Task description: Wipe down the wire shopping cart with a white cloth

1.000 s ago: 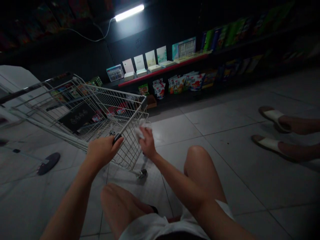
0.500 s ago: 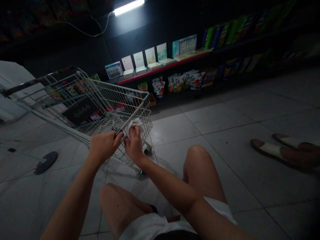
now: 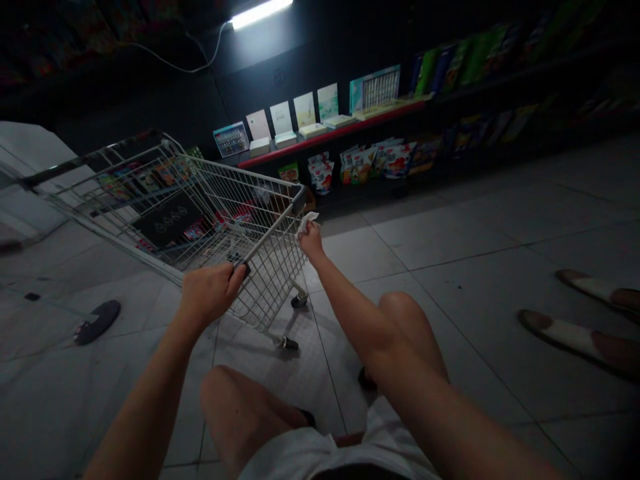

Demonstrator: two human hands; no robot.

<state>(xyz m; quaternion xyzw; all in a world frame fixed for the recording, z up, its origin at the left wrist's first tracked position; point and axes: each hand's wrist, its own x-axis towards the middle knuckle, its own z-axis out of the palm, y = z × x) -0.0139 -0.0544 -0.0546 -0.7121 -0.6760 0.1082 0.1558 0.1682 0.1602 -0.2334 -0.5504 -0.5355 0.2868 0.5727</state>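
Step in hand: the person is low behind two bare knees (image 3: 407, 327), at the near end of a shopping cart (image 3: 270, 267), with one hand on the cart and the other hand lifting a white tissue (image 3: 307, 224) at its top corner

Left hand: the left hand (image 3: 207, 293) is on the top rail of the cart, by a small black piece, and its grip is closed around this rail

Right hand: the right hand (image 3: 313, 241) is just outside the rail, with the arm stretched out, and its fingers (image 3: 311, 233) are pressed together on the tissue

White tissue: it is crumpled, it sticks up from the fingers, and it is just beside the black corner cap (image 3: 299, 200) of the cart

Shopping cart: it is a wire cart, and two small wheels (image 3: 299, 301) stand on the tile floor (image 3: 450, 413) at the near end; its long axis goes from this end away to the upper left, toward a dark bar (image 3: 90, 159)

Inside the cart: a black sign (image 3: 167, 219) and coloured packets (image 3: 135, 177) lie behind the wire

Around: a red-edged shelf (image 3: 335, 133) carries cards and snack bags (image 3: 370, 163); at the right are another person's feet in white sandals (image 3: 580, 337)
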